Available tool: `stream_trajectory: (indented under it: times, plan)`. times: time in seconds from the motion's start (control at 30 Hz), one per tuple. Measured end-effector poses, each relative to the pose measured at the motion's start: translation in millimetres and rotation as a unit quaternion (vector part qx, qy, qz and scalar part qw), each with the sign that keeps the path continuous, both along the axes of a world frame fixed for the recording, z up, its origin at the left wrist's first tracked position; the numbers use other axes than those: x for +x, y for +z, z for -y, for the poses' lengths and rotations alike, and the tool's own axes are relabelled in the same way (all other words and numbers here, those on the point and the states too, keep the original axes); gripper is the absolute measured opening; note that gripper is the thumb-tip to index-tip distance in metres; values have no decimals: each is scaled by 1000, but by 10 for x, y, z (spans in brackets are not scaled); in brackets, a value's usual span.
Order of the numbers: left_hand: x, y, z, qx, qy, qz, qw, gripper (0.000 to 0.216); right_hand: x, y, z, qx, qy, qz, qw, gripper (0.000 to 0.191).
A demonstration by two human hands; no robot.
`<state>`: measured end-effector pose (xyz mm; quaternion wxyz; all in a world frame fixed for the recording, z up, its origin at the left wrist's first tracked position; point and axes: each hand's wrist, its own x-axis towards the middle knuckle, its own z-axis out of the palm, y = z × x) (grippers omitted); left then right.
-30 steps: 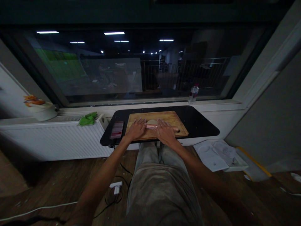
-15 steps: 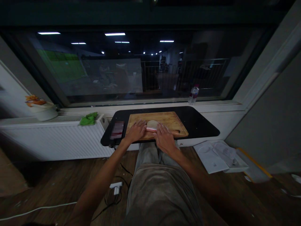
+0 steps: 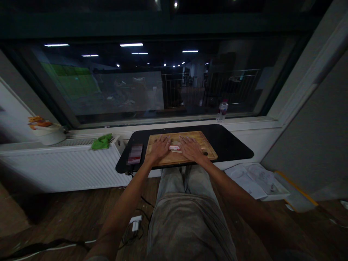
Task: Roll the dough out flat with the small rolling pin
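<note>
Both my palms lie over a rolling pin (image 3: 174,148), whose red-and-white middle shows between them. My left hand (image 3: 161,147) rests flat on its left part, fingers stretched forward. On the other side my right hand (image 3: 190,148) lies the same way, fingers spread and pointing away from me. A pale edge of dough (image 3: 176,151) peeks out at the near side of the pin; most of it is hidden. Under all this is a wooden cutting board (image 3: 174,158), set on a small black table (image 3: 232,145).
A phone-like object (image 3: 135,154), partly blurred out, lies left of the board. Behind the table, a water bottle (image 3: 222,111) stands on the windowsill. On the radiator (image 3: 67,168) are a green cloth (image 3: 101,141) and a white pot (image 3: 50,135). Opened white packaging (image 3: 248,177) sits on the floor.
Both hands have pushed forward, carrying the rolling pin away from me over the dough. The dough patch that showed beyond the pin is now covered. The camera view has tilted slightly.
</note>
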<state>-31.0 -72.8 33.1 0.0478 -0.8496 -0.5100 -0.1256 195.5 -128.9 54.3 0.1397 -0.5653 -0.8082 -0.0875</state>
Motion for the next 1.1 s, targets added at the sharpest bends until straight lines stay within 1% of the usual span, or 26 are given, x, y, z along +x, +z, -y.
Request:
stream_trajectory:
  times: [0.1,0.2,0.27,0.37,0.43,0.5,0.57,0.6,0.67,0.73,0.8,0.83,0.87,0.9,0.93,1.0,1.03,1.07,1.1]
  plan:
    - [79,48,-116,2,34,0,999,53,26,31,-168,-36,-4,0,999,61]
    - [136,83,-187,24,47,13,999,52,70,59,-280,-41,6,3,999,60]
    - [156,104,-186,43,49,30,997,51,123,98,-304,-34,42,5,999,58]
    - [178,145,-112,65,52,46,995,48,242,172,-261,-42,121,9,992,51]
    - [191,190,-33,74,54,50,995,47,330,216,-205,-49,138,15,989,48]
    - [201,252,47,92,78,68,990,45,407,252,-159,-57,128,20,990,47]
    - [214,321,117,114,126,106,980,43,464,286,-144,-63,105,22,992,48]
    - [227,351,150,108,153,121,975,41,485,304,-150,-61,91,18,994,48]
    - [278,388,217,73,171,127,974,40,512,343,-177,-45,65,6,997,49]
    - [377,386,299,22,141,99,985,48,525,381,-212,-26,37,-6,999,50]
    - [516,353,386,-27,120,58,991,71,529,408,-239,-17,6,-12,1000,51]
    - [587,335,422,-41,115,46,991,83,528,414,-247,-14,-7,-13,1000,51]
    - [651,319,445,-49,108,38,992,90,528,415,-252,-13,-15,-13,1000,51]
    - [699,311,452,-50,100,31,993,93,529,409,-254,-11,-16,-13,1000,51]
    - [727,313,437,-49,87,30,995,91,532,399,-253,-9,-14,-15,1000,52]
    - [710,346,343,-63,35,39,997,78,544,365,-249,-4,-7,-26,1000,53]
    - [669,375,269,-89,-9,47,995,68,554,345,-247,0,-5,-35,999,53]
    - [614,407,186,-128,-69,56,988,62,565,325,-245,4,-2,-47,999,53]
    - [552,438,102,-170,-134,63,974,63,577,306,-244,7,3,-59,998,52]
